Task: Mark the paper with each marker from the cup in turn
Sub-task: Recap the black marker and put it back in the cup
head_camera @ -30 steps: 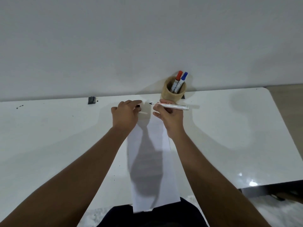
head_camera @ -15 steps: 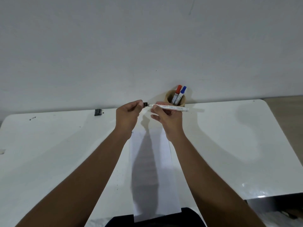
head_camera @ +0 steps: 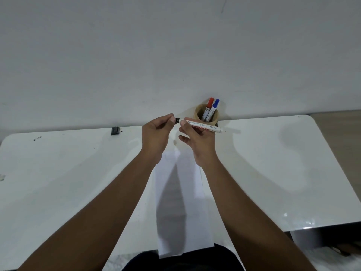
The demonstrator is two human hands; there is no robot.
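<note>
Where the left hand (head_camera: pixel 156 133) pinched a black cap (head_camera: pixel 177 120), its fingers hid most of it; beside it the right hand (head_camera: pixel 197 141) gripped a white marker (head_camera: pixel 203 128) level above the paper (head_camera: pixel 181 212), its print unreadable, the cup (head_camera: pixel 206 117) behind.

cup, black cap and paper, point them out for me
cup (head_camera: pixel 199 113): head view, bare front rim.
black cap (head_camera: pixel 177 120): head view, exposed end between the hands.
paper (head_camera: pixel 195 222): head view, bare lower right part.
</note>
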